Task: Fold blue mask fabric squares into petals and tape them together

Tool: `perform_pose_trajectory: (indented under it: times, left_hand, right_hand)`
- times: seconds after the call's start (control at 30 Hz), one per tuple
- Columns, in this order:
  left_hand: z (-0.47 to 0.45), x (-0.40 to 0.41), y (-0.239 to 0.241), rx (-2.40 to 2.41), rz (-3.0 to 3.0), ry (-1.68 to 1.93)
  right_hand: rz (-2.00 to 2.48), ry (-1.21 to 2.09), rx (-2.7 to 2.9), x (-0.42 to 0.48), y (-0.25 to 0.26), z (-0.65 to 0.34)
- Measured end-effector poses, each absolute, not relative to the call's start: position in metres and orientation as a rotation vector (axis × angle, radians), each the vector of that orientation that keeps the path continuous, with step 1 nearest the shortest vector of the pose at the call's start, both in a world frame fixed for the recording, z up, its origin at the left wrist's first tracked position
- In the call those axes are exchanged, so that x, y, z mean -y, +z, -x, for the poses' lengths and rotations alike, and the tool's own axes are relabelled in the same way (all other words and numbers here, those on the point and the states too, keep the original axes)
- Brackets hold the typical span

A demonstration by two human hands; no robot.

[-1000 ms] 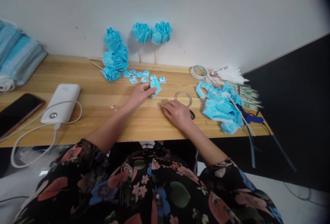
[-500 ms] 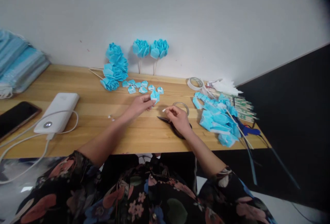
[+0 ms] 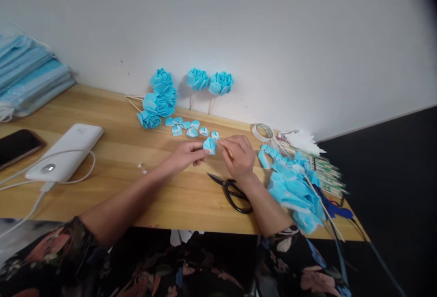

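My left hand [image 3: 186, 155] pinches a small folded blue petal [image 3: 209, 145] just above the wooden table [image 3: 119, 187]. My right hand [image 3: 239, 155] meets it from the right, fingers pinched at the petal's edge, apparently on a tiny white bit that is too small to name. Black scissors [image 3: 232, 191] lie on the table right under my right wrist. A row of several small blue petals [image 3: 191, 128] lies just beyond my hands.
Blue fabric roses on sticks [image 3: 209, 83] lean on the wall, more roses [image 3: 157, 101] lie flat. A tape roll [image 3: 262, 132], a pile of blue pieces with sticks [image 3: 297, 183], a white power bank [image 3: 64, 152] with cable, a phone [image 3: 17, 145] and stacked masks [image 3: 30, 78] surround.
My right hand left the scissors on the table and rose to the petal in my left hand. The view tilted and shifted left.
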State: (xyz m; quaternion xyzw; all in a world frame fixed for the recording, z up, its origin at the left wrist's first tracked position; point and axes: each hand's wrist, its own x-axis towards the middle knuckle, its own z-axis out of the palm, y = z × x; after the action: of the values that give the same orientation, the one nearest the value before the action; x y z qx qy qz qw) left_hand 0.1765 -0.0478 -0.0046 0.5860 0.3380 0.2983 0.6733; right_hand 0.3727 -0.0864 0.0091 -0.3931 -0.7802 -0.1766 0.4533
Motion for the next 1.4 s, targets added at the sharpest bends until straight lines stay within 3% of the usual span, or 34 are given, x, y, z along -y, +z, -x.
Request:
perform_pose_trajectory:
  times: [1.4]
  left_hand:
    - [-0.1755, 0.0458, -0.0062, -0.880, -1.372, 0.648]
  right_hand:
    - [1.003, -0.377, 1.895, 0.0905, -0.0005, -0.3736]
